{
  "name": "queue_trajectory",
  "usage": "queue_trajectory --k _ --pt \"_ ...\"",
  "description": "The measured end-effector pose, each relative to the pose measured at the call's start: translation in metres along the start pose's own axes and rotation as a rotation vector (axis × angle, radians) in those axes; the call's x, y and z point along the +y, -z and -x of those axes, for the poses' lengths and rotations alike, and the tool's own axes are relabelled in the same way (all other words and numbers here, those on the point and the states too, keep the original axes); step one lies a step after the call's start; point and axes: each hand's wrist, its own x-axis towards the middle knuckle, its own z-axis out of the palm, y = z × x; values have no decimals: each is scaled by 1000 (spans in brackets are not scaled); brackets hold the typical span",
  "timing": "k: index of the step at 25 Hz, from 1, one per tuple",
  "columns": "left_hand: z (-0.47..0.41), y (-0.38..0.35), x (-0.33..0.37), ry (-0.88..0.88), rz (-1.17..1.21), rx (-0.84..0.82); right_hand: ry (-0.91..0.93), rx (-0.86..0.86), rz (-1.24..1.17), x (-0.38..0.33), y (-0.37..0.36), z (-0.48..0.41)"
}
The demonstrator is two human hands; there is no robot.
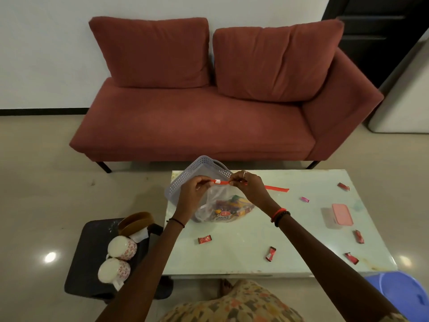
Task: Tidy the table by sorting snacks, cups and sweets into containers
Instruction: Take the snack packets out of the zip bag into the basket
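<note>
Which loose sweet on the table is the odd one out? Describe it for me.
Look at the pale table, on its right half. Just left of the pink-lidded box lies a small sweet. It alone is wrapped in pink; the other loose sweets are red.

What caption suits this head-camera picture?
Left hand and right hand pinch the zip strip of a snack bag on the table among sweets.

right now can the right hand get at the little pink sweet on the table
Probably yes, but not freely: the right hand pinches the red zip strip of the snack bag with the left hand. Once it lets go, only a loose red strip lies between it and the pink sweet.
</note>
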Motion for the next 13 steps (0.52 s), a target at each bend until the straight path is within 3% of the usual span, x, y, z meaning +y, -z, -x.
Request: queue_trajectory --k 5,9,13 --pt "-9 -17 7 -45 -63 34 -18 -62 -119 2 8 -11" --pt "-6 -24 8 -28 -109 52 88 -79 -145 -10 -7 -14" --pt "-4 -14 5 -72 -198 103 45 -96 -140 -11 -20 -22"
